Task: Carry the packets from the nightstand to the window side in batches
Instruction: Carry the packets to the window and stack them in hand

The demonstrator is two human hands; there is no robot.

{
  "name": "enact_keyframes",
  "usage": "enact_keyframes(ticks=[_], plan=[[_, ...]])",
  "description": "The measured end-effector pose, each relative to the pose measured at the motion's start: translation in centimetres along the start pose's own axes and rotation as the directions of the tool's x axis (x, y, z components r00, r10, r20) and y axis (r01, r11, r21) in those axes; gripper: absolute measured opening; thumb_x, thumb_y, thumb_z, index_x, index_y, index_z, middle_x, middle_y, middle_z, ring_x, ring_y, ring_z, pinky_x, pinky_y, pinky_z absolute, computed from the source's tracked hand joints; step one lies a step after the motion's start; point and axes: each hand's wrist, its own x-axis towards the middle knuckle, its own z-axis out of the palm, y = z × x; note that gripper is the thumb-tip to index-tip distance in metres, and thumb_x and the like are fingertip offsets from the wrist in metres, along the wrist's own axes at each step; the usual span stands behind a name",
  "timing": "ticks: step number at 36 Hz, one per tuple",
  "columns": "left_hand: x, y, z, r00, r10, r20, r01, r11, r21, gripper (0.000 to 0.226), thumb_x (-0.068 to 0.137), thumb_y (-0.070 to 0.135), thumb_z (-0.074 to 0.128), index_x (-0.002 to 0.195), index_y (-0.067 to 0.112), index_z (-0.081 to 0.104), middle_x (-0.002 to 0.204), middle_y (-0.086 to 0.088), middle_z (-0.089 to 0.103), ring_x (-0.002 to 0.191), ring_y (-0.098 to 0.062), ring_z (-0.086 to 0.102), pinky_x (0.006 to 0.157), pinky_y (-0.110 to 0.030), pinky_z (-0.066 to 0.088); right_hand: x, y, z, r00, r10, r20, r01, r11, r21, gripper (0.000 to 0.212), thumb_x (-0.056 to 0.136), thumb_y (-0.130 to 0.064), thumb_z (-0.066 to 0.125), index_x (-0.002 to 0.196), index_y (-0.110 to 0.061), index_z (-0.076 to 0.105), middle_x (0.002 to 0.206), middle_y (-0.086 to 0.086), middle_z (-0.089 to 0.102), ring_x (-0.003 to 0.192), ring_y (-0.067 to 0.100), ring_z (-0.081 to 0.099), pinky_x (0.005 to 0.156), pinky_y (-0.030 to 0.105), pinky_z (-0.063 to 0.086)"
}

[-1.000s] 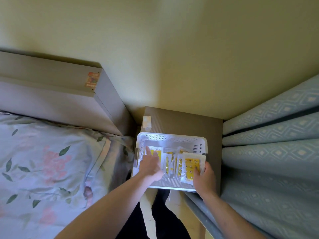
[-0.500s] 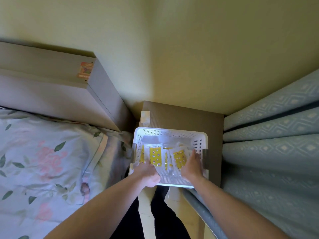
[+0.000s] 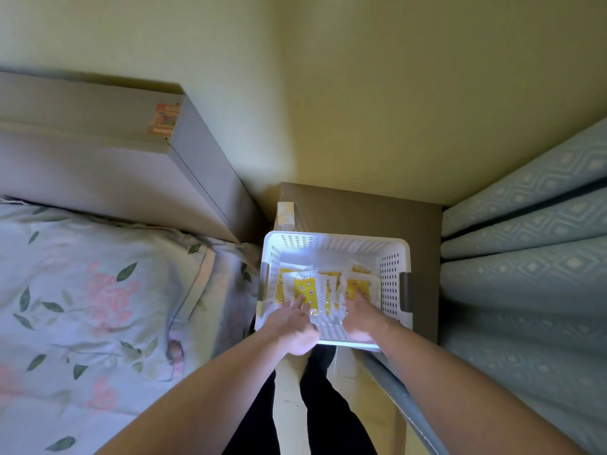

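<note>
White basket holds yellow packets; left hand, right hand flat on packets, grip open.

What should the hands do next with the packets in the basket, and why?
Probably close the fingers round a batch and lift it out. Both the left hand and the right hand are down inside the white basket on the nightstand, fingers lying on the yellow packets, but no firm grasp shows and nothing is raised yet.
</note>
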Motion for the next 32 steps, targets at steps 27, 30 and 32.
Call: enact_keyframes(ticks=[27, 30, 32], plan=[[-16.0, -5.4, 1.4, 0.853, 0.097, -0.514, -0.26, 0.931, -0.257, 0.049, 0.098, 0.014, 0.037, 0.146, 0.015, 0.049, 0.16, 0.001, 0.037, 0.144, -0.02, 0.038, 0.117, -0.028, 0.032, -18.9, -0.9, 7.3, 0.883, 0.025, -0.469, 0.178, 0.906, 0.385, 0.064, 0.092, -0.001, 0.039, 0.152, -0.024, 0.041, 0.163, -0.005, 0.029, 0.148, 0.022, 0.032, 0.117, 0.032, 0.029], [-18.9, -7.4, 2.5, 0.81, 0.137, -0.57, -0.331, 0.909, -0.252, 0.052, 0.09, 0.017, 0.035, 0.137, 0.021, 0.058, 0.152, 0.008, 0.046, 0.137, -0.015, 0.046, 0.11, -0.027, 0.041, -21.9, -2.3, 9.5, 0.862, 0.019, -0.506, 0.224, 0.881, 0.416, 0.058, 0.093, -0.006, 0.044, 0.148, -0.024, 0.045, 0.154, -0.002, 0.043, 0.136, 0.023, 0.046, 0.107, 0.028, 0.038], [-22.0, -8.4, 3.3, 0.773, 0.148, -0.617, -0.366, 0.899, -0.243, 0.052, 0.09, 0.019, 0.035, 0.136, 0.026, 0.058, 0.152, 0.013, 0.044, 0.137, -0.011, 0.045, 0.109, -0.022, 0.038, -24.4, -3.2, 11.2, 0.838, -0.023, -0.545, 0.294, 0.86, 0.416, 0.055, 0.095, -0.008, 0.048, 0.147, -0.023, 0.046, 0.154, -0.003, 0.045, 0.138, 0.021, 0.045, 0.111, 0.026, 0.035]])
